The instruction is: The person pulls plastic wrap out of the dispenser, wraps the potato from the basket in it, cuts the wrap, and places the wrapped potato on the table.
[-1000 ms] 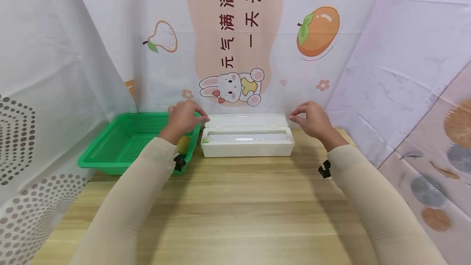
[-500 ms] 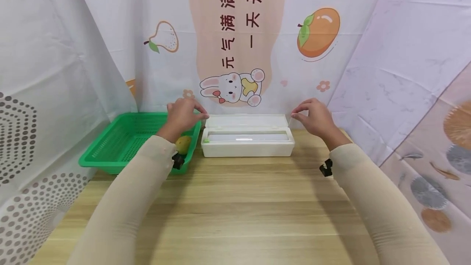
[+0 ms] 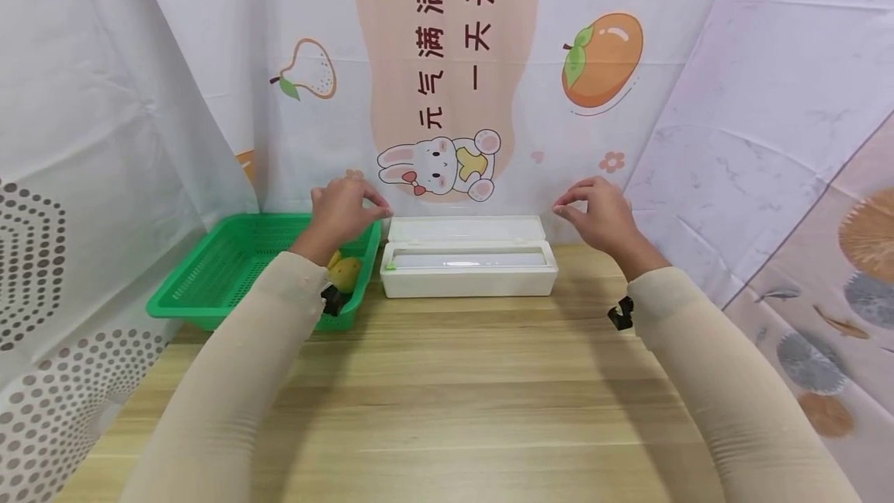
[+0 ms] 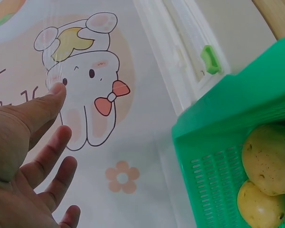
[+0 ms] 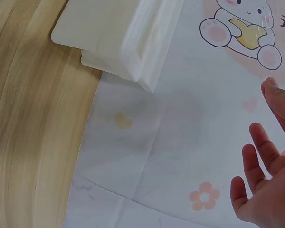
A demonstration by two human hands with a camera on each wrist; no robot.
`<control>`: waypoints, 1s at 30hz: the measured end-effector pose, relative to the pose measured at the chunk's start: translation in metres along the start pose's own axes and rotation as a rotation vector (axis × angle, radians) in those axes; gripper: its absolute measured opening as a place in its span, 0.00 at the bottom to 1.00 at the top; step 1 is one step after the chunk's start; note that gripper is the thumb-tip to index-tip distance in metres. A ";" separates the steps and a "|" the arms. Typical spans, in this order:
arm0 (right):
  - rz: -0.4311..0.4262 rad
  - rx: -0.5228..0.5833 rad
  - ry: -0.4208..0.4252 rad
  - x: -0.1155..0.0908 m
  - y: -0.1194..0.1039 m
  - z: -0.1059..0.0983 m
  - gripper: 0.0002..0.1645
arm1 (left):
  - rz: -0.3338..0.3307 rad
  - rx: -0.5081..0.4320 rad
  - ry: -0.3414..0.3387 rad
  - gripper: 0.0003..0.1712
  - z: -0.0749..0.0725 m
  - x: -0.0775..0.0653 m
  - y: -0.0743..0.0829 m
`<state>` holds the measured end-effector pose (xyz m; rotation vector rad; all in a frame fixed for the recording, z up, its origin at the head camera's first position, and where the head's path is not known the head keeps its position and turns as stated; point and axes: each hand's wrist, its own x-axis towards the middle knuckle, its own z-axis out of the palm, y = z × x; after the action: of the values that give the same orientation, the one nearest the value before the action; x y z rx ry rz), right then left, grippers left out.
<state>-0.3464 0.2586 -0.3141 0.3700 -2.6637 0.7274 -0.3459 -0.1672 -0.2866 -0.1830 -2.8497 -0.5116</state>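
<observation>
A white cling film dispenser box point(image 3: 468, 284) stands at the back of the table with its lid point(image 3: 468, 230) raised. Its green slide cutter point(image 4: 210, 60) sits at the left end of the track. Just beyond the box's left end, my left hand point(image 3: 344, 212) pinches clear cling film point(image 4: 54, 52) between thumb and forefinger; faint streaks of it show in the left wrist view. On the other side my right hand point(image 3: 604, 216) pinches in the same way, at matching height above the box. The film between both hands is nearly invisible in the head view.
To the left of the box stands a green plastic basket point(image 3: 157, 307), partly behind my left forearm. Potatoes point(image 4: 268, 159) lie in it. A printed curtain point(image 3: 314, 154) hangs close behind the box. The wooden table point(image 3: 454, 394) stretches toward me.
Both hands have risen a little above the box, still pinching. My left hand has drifted slightly left and more of the potatoes shows. Box and basket stay put.
</observation>
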 end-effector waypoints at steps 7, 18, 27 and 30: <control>-0.008 -0.006 0.014 0.001 -0.003 -0.005 0.11 | 0.000 -0.003 0.006 0.10 -0.005 0.000 0.002; 0.000 -0.021 0.028 0.004 -0.008 -0.017 0.13 | 0.029 -0.026 0.022 0.11 -0.018 -0.002 0.004; 0.018 0.007 0.029 0.006 -0.012 -0.026 0.12 | 0.048 -0.042 0.043 0.11 -0.029 -0.002 0.007; 0.025 0.008 0.036 0.006 -0.013 -0.029 0.11 | 0.057 -0.045 0.047 0.11 -0.032 -0.002 0.008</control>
<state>-0.3398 0.2619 -0.2823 0.3234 -2.6370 0.7448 -0.3355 -0.1714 -0.2556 -0.2554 -2.7802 -0.5611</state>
